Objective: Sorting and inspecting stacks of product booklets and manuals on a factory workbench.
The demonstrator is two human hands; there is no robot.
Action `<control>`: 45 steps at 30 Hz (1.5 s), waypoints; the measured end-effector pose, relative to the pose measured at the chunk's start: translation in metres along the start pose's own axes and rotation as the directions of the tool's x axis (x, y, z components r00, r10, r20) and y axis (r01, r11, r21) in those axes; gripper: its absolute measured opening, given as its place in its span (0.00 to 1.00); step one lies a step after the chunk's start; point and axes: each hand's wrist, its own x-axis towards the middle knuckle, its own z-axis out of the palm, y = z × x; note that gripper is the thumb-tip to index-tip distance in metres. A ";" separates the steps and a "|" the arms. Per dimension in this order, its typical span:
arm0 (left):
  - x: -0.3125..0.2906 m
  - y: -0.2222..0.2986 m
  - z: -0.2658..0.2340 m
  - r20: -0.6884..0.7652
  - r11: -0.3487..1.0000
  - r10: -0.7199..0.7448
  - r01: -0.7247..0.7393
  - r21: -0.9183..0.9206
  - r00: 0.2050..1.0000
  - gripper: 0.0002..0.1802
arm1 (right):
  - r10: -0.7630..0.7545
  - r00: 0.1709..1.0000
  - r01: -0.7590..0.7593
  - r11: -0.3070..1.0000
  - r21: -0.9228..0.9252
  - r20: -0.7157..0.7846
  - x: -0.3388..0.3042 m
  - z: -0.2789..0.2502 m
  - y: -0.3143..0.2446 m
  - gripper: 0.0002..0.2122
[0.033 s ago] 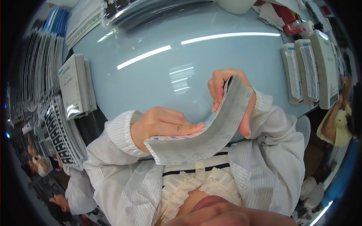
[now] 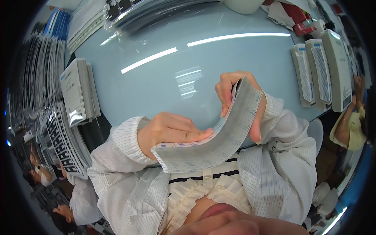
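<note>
Between my hands is a thick stack of thin printed paper sheets (image 2: 209, 150), bent into a curve with its grey layered edge facing me. My left hand (image 2: 170, 127) holds the lower left end, its fingers stretched together along the inner printed face; its thumb is hidden behind the stack. At the raised right end, my right hand (image 2: 226, 89) grips the sheets, fingers curled on the inner side and thumb on the outer side. The stack is held up close to my chest, over the near edge of the table.
The table (image 2: 149, 92) has a pale blue glossy top. Flat white boxes (image 2: 76, 92) stand at its left, beside tall piles of thin sheets (image 2: 39, 70). More upright white boxes (image 2: 321, 72) line the right side. Plastic-wrapped items (image 2: 156, 15) lie at the back. Other people sit nearby.
</note>
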 end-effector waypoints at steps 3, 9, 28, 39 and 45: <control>0.004 0.002 0.003 0.016 1.000 0.019 -0.020 0.019 1.000 0.30 | 0.016 0.999 -0.018 0.999 0.048 0.027 0.002 0.002 -0.001 0.34; 0.010 0.002 0.012 0.005 0.998 0.061 -0.061 -0.005 0.998 0.29 | 0.028 0.998 -0.031 0.998 0.062 0.049 0.000 0.000 -0.004 0.36; -0.037 0.013 0.022 -0.422 0.907 -0.414 0.406 -0.113 0.807 0.54 | -0.176 0.953 -0.013 0.789 -0.614 -0.246 -0.051 0.028 -0.015 0.26; -0.021 0.012 0.101 -0.945 0.965 -0.232 0.174 -0.195 0.230 0.36 | -0.261 0.956 0.044 0.578 -0.815 -0.134 -0.070 0.038 -0.002 0.39; -0.003 0.025 0.105 -0.973 0.966 -0.169 0.223 -0.132 0.154 0.24 | -0.145 0.943 -0.083 0.768 -0.636 -0.298 -0.065 0.056 -0.004 0.44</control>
